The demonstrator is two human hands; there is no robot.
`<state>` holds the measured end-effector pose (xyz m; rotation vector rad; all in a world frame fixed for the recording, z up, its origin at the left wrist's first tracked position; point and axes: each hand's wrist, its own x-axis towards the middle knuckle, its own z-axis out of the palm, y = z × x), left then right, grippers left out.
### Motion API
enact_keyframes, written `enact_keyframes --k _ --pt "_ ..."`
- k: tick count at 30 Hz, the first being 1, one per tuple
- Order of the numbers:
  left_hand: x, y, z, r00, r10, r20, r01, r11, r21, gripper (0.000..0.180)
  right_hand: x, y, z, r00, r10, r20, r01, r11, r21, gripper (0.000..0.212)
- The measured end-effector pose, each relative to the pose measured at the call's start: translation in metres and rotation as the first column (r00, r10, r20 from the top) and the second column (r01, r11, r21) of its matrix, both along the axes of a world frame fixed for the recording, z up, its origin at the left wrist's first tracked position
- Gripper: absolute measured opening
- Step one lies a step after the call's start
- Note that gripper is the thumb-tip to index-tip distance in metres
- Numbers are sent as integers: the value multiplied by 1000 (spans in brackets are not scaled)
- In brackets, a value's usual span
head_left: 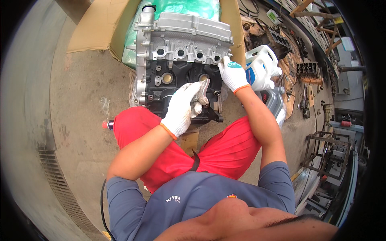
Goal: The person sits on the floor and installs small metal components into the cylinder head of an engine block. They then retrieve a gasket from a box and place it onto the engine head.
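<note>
In front of me stands an engine (183,44), with a silver cylinder head and cover above a black block. A row of round ports runs along its near side. My left hand (179,108), in a white knitted glove with an orange cuff, is closed around a small crumpled plastic bag (204,93) before the block. The bag's contents cannot be made out. My right hand (234,75), gloved alike, reaches to the right end of the cylinder head beside the last port. Its fingers are bent together against the metal; whatever they pinch is hidden.
Behind the engine is an open cardboard box (96,25) lined with green plastic. White jugs (263,66) and a grey jug (274,102) stand at the right. Beyond them lie engine parts (307,69) and tools. A metal frame (327,154) is farther right; a floor grate (60,180) is at left.
</note>
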<state>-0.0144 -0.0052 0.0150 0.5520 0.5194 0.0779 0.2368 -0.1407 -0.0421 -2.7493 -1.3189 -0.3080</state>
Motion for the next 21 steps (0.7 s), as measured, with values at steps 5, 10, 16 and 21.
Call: enact_keyframes --k 5,10,16,21 --pt "-5 1 5 1000 5 -1 -5 1000 -3 28 1 -5 -3 998 42 53 -39 998 -58 22" --pt "-7 2 13 1000 5 -19 -5 1000 -1 25 5 -3 -9 989 48 139 -36 996 -86 24" --pt "-8 2 12 1000 13 -24 -13 1000 -10 23 -1 6 3 978 40 207 -29 998 -54 33" --pt "-6 -1 -2 999 41 -1 -41 995 -88 23 1 2 9 968 134 213 -135 991 -9 36"
